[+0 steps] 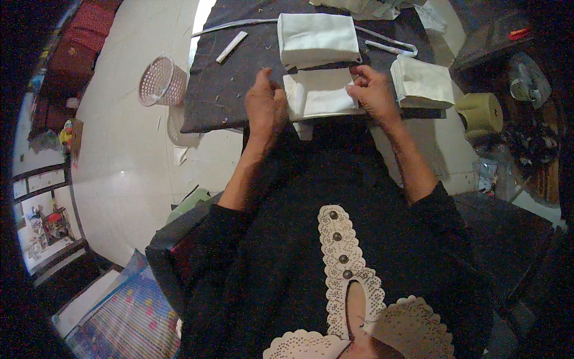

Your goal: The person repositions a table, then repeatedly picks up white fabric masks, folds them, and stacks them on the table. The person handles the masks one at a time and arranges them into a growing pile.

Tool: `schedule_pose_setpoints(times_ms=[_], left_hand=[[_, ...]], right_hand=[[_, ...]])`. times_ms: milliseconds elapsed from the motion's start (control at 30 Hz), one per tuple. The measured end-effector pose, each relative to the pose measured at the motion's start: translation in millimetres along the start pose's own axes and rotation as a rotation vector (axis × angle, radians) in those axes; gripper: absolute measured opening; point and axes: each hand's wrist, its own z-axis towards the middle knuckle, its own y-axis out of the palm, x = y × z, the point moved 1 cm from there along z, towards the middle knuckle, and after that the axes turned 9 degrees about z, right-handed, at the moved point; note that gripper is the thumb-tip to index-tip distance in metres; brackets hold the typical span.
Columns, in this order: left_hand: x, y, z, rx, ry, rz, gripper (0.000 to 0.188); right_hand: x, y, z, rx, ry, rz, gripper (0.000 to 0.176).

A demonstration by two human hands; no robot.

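A white folded cloth piece (pixel 325 92) lies at the near edge of a dark cloth-covered table (pixel 210 94). My right hand (pixel 374 94) pinches its right edge between thumb and fingers. At its left side is my left hand (pixel 267 105), fingers raised and apart; whether the hand's inner side touches the cloth cannot be told. Just beyond stands a thick stack of folded white cloth (pixel 318 39). Another stack of white cloths (pixel 423 83) sits to the right of my right hand. A narrow white strip (pixel 232 46) lies at the left, and a long thin white strip (pixel 390 47) bends at the right.
A perforated plastic basket (pixel 162 83) stands on the floor left of the table. Clear plastic bags (pixel 367 6) lie at the table's far edge. A yellowish cylindrical object (pixel 482 113) is beyond the right side. Thread scraps dot the tabletop.
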Motion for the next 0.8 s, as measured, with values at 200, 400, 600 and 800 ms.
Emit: schedule_pose_setpoints(times_ms=[200,400,600,800], left_hand=[[20,7,-23,0.043,0.304,0.254,0.055],[14,5,-18,-0.103,0.102,-0.032,0.054],[13,11,-19,-0.083,0.102,-0.056,0.050],[25,12,-23,-0.010,0.309,0.297,0.053]], right_hand=[[3,-5,2,-0.079,0.073,0.008,0.045],[6,-10,3,-0.098,0.122,0.106,0.050],[4,-14,0,-0.072,0.089,-0.020,0.053],[8,-14,0,-0.069,0.033,-0.099,0.053]])
